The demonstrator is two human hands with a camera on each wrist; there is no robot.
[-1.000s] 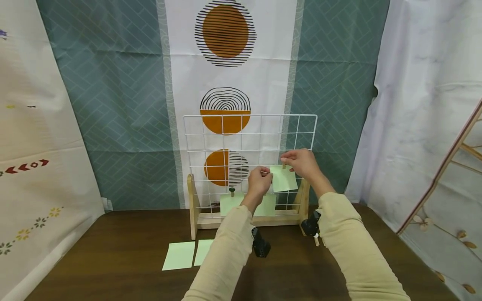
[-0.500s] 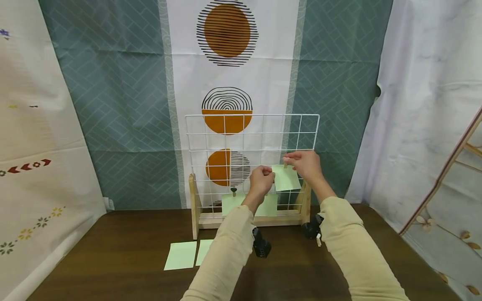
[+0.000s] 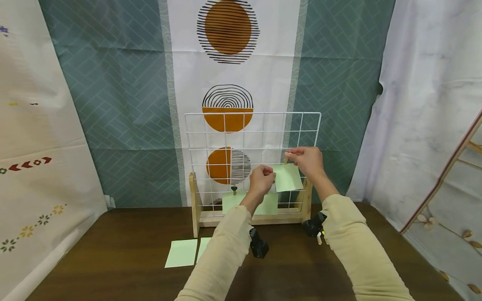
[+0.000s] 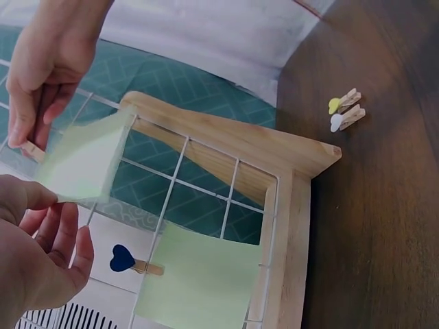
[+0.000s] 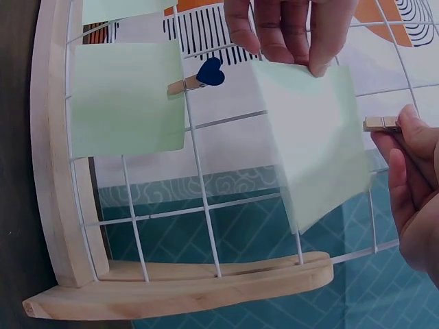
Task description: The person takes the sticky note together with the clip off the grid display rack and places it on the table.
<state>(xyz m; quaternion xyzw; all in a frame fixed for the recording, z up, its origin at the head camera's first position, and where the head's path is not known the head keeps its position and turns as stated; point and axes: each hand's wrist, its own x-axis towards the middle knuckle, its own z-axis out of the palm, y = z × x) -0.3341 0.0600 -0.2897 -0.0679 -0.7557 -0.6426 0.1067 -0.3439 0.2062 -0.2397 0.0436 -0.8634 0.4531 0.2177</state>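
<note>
My left hand pinches the left edge of a pale green paper sheet against the white wire grid. At the sheet's top edge, my right hand pinches a small wooden clothespin between thumb and fingers. The clothespin's tip is right at the paper's edge in the right wrist view. Lower on the grid hangs another green sheet, held by a clothespin with a dark blue heart. Left of it, a further green sheet hangs from a clothespin with a dark heart, partly behind my left arm.
The grid stands in a wooden frame on the dark brown table. Two green sheets lie at the front left, one at the outer side. A yellow-heart clothespin and a white-heart clothespin lie right of the frame.
The view has shifted slightly. Both hands stay at the same green sheet, and the right hand keeps its pinch on the clothespin at the top edge.
</note>
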